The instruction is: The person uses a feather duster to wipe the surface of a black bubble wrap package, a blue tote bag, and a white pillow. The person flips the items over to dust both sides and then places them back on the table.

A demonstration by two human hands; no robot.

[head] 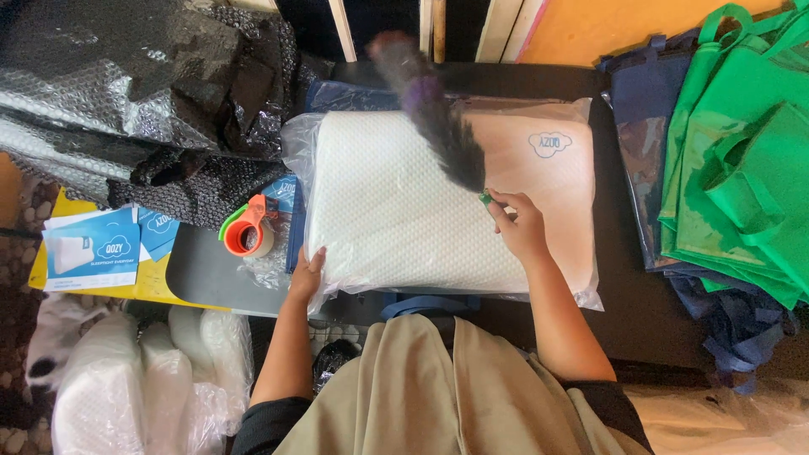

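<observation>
A white pillow (396,202) in a clear plastic bag lies on the dark table (624,295) in front of me. My left hand (308,274) rests flat on the pillow's near left corner. My right hand (518,223) sits on the pillow's right half, fingers pinched on the green handle of a dark feather duster (434,118). The blurred duster reaches up and left across the pillow.
An orange and green tape dispenser (247,232) lies left of the pillow, by blue leaflets (93,248). Black bubble wrap (143,93) is heaped at the back left. Green and navy fabric bags (733,177) are stacked on the right. More bagged pillows (126,379) sit at lower left.
</observation>
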